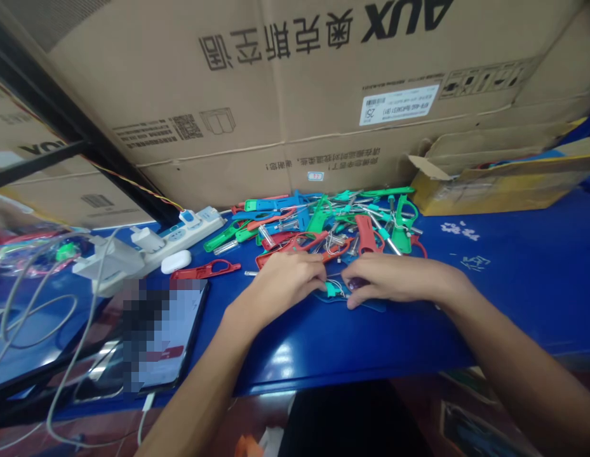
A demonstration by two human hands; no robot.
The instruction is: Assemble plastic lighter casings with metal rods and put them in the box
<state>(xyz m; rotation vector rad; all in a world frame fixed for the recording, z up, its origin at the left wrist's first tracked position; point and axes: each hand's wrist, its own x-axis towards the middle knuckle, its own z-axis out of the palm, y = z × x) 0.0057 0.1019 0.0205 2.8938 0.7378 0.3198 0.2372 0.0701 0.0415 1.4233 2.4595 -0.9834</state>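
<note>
My left hand [295, 276] is closed, with its fingertips pinched at a small green part [331, 289] that has thin white wires. My right hand [387, 276] curls around a dark purple piece [355, 283], mostly hidden by the fingers. Under both hands lies a blue plastic casing [371, 306], hard to tell from the blue tabletop. Just beyond them is a pile of red, green and blue plastic casings [318, 219], mixed with metal rods and wires. A red casing [206, 270] lies apart, left of the pile.
Large cardboard boxes [256, 114] stand behind the table [295, 362]. To the left are a power strip [175, 238] with plugs, a white earbud case [176, 261], loose cables and a tablet [168, 343]. An open yellow-taped carton [489, 190] sits at the back right.
</note>
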